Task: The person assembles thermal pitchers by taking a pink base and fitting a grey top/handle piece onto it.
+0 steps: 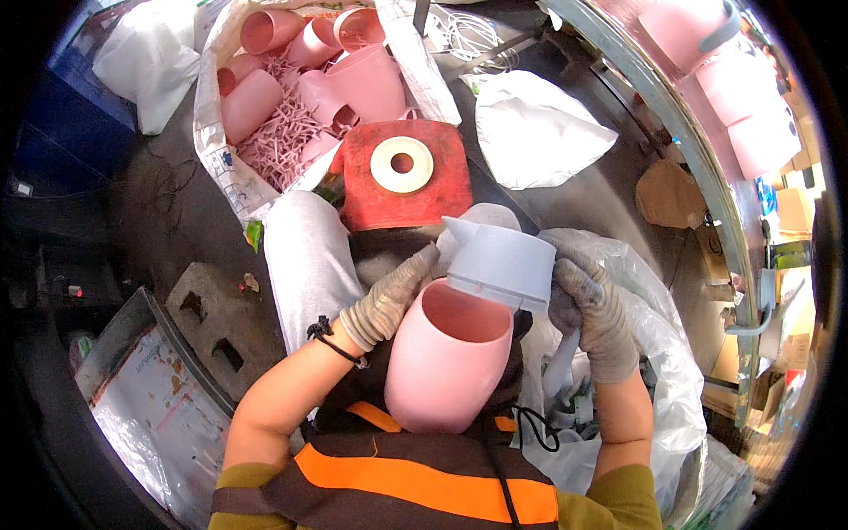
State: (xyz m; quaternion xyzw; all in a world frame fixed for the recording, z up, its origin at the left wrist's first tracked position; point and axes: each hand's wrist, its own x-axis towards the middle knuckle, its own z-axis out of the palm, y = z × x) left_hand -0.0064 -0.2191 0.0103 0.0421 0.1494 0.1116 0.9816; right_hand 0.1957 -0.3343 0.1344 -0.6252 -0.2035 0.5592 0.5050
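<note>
A pink, barrel-shaped jug body [449, 367] with an open top sits upright in my lap. My gloved left hand [393, 296] holds it at the left of its rim, with its fingertips reaching up beside the spout of a pale grey jug top [502, 265]. That jug top is tilted above the far right part of the pink opening. My gloved right hand [596, 309] is closed on the right side of the jug top; part of the grip is hidden. Under this hand hangs a pale grey handle-like piece [560, 364], whose connection to the top I cannot make out.
Ahead, a white sack [212, 124] holds several pink jug bodies and pink strips. A red block with a cream ring [402, 165] stands between my knees. A clear bag [667, 371] of grey parts lies right. Pink jugs [738, 84] line a bench at far right.
</note>
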